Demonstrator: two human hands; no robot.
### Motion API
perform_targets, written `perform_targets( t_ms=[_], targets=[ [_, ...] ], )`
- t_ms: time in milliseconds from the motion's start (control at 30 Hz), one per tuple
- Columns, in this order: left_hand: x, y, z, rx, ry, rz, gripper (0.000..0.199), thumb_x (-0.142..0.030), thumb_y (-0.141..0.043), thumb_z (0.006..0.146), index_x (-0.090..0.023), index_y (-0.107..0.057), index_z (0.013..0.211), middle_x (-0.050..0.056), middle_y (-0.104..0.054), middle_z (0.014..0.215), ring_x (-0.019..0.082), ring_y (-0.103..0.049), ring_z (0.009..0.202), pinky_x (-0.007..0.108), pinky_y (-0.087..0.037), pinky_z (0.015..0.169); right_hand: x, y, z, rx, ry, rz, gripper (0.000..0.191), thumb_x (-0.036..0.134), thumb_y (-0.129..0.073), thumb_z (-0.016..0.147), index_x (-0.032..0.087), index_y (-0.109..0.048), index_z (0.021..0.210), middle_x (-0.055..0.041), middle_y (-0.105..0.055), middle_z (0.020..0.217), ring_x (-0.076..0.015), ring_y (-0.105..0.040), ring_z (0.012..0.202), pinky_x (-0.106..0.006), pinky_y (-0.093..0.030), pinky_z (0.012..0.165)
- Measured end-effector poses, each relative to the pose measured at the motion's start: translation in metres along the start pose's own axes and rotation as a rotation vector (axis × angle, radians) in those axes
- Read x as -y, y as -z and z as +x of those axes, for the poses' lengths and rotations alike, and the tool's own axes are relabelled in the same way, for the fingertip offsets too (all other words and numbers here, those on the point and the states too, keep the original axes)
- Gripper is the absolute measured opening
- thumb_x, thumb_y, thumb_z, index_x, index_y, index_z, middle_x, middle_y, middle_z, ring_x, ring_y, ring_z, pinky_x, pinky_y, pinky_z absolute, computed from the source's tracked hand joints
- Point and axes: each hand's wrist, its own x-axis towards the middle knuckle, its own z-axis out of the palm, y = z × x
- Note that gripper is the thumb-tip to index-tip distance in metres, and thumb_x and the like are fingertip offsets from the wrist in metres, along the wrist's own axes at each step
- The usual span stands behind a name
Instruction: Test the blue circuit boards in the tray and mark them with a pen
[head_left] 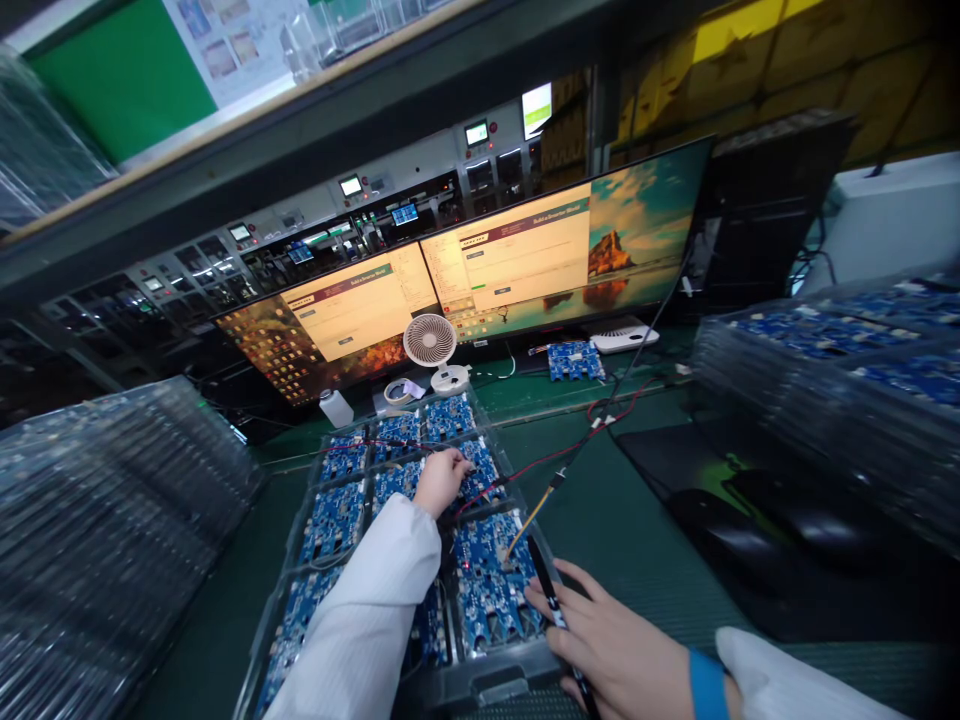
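Note:
A clear plastic tray (504,672) holds several blue circuit boards in compartments. My left hand (442,480) is over the middle of the tray, fingers pinched at a board (480,470) in its right column; what they grip is too small to make out. Beside the tray's near right corner, my right hand (615,640) holds a black pen (551,590), its fingertips close to the nearest right board (491,590). A small red light shows on that board. A yellow cable (529,520) runs to it, and red and black wires cross the tray.
Two monitors (525,255) stand behind a small white fan (430,342). Stacked trays rise at the left (112,540) and right (832,400). Two black mice (787,510) rest on a dark mat. A white bottle (336,408) and another blue board (575,361) are near the monitors.

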Motion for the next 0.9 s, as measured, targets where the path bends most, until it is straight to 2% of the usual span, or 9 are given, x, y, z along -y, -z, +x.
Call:
perform_targets(
  t_ms=[267, 500, 900],
  targets=[
    [-0.0072, 0.0049, -0.0032, 0.011, -0.048, 0.017, 0.016, -0.025, -0.055, 0.081, -0.018, -0.065, 0.07, -0.002, -0.061, 0.058, 0.012, -0.053, 0.056, 0.023, -0.039, 0.059, 0.0023, 0.0058, 0.0016, 0.022, -0.009, -0.022, 0.034, 0.016, -0.052, 0.066, 0.019, -0.056, 0.099, -0.0164, -0.052, 0.134, -0.0255, -0.041, 0.13, -0.055, -0.016, 0.112],
    [-0.0062, 0.0045, -0.0032, -0.005, -0.068, 0.062, 0.014, -0.023, -0.054, 0.082, -0.018, -0.064, 0.074, 0.0, -0.064, 0.064, 0.013, -0.056, 0.062, 0.023, -0.038, 0.063, 0.0019, 0.0039, 0.0008, 0.015, -0.016, -0.007, 0.032, 0.017, -0.051, 0.068, 0.018, -0.057, 0.099, -0.0166, -0.051, 0.135, -0.0264, -0.041, 0.128, -0.055, -0.015, 0.113],
    [-0.0066, 0.0041, -0.0027, 0.001, -0.083, 0.066, 0.014, -0.025, -0.058, 0.08, -0.018, -0.067, 0.073, 0.001, -0.065, 0.065, 0.013, -0.056, 0.062, 0.023, -0.039, 0.062, 0.0029, 0.0066, 0.0012, 0.001, -0.007, 0.002, 0.034, 0.015, -0.052, 0.067, 0.018, -0.056, 0.101, -0.0161, -0.052, 0.134, -0.0252, -0.042, 0.129, -0.055, -0.016, 0.112]
  ],
)
